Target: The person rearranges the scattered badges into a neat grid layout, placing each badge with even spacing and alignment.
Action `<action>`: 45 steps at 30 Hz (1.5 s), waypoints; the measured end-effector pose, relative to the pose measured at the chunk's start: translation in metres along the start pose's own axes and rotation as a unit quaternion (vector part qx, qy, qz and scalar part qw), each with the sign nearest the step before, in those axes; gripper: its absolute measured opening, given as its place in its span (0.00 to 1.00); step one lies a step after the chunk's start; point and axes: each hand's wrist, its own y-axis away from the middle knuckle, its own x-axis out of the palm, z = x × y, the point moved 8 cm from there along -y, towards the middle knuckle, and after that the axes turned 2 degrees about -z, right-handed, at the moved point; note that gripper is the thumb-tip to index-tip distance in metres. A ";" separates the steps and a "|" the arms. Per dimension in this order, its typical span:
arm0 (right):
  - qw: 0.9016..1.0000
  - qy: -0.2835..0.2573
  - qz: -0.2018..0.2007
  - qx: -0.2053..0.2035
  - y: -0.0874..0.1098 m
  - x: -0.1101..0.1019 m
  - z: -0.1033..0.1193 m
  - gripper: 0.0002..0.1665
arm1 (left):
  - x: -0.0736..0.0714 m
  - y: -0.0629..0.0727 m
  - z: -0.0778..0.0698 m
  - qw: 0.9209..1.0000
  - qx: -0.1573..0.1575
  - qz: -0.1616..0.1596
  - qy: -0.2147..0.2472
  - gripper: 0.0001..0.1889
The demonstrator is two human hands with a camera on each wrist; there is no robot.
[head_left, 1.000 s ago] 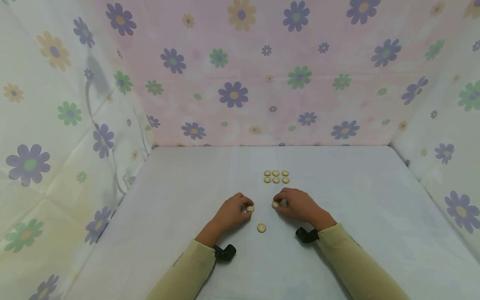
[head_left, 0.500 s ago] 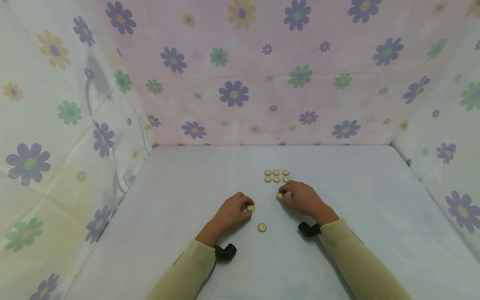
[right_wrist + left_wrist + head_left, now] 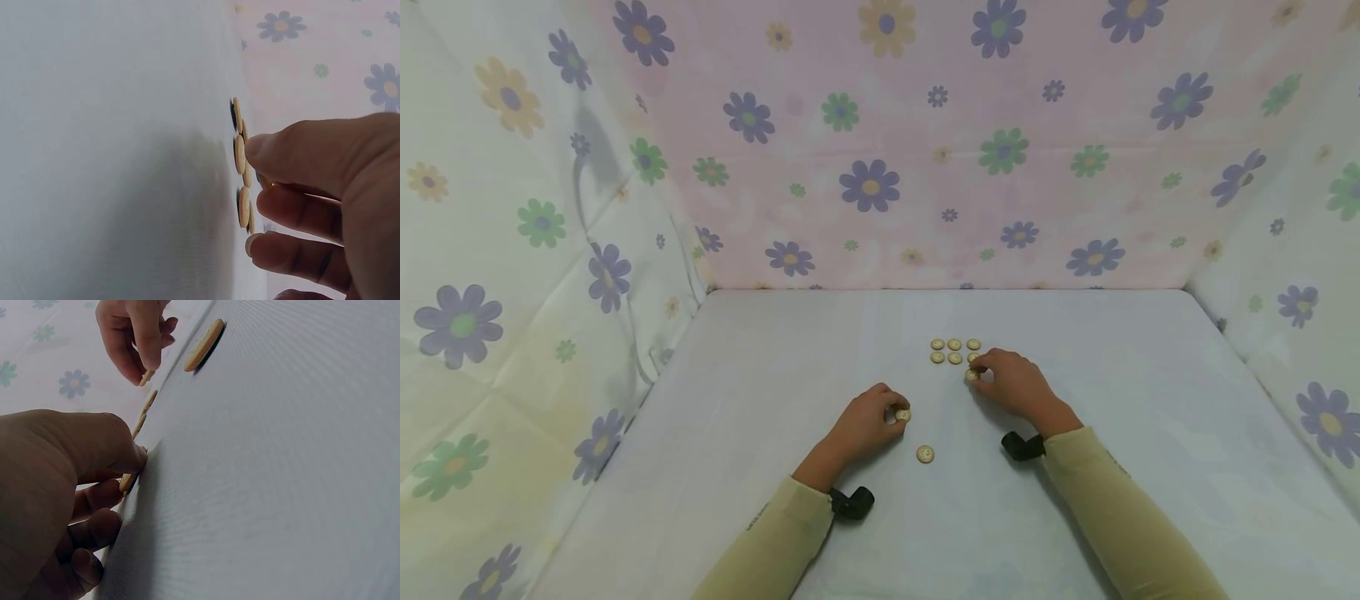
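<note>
My left hand (image 3: 867, 423) pinches a small round wooden disc (image 3: 903, 415) between thumb and fingertips, low over the white table; in the left wrist view most of this left disc (image 3: 127, 482) is hidden by the thumb. Further right, my right hand (image 3: 1018, 383) pinches another pale disc (image 3: 972, 376), right at the near right corner of a neat group of discs (image 3: 955, 358). The group lies flat in two rows of three, and my right fingertips overlap its near right piece. A single loose disc (image 3: 925, 454) with a dark mark lies between my forearms.
The white-covered table (image 3: 790, 350) ends at a pink flowered cloth (image 3: 910, 125) behind it. White flowered cloths hang at the left and right sides. A black wrist camera (image 3: 852, 503) sits under each wrist.
My right hand has carried its disc away from me and slightly right, up to the group's near right corner. My left hand has stayed in place with its disc.
</note>
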 end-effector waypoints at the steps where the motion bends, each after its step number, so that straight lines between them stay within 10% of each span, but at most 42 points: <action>1: 1.000 0.001 0.000 0.002 -0.001 0.000 -0.001 0.17 | 0.000 0.000 0.000 1.000 0.000 0.000 0.001 0.10; 45: 0.999 0.006 0.016 0.036 -0.008 0.007 -0.015 0.15 | -0.001 0.000 -0.002 1.000 0.003 -0.001 -0.005 0.10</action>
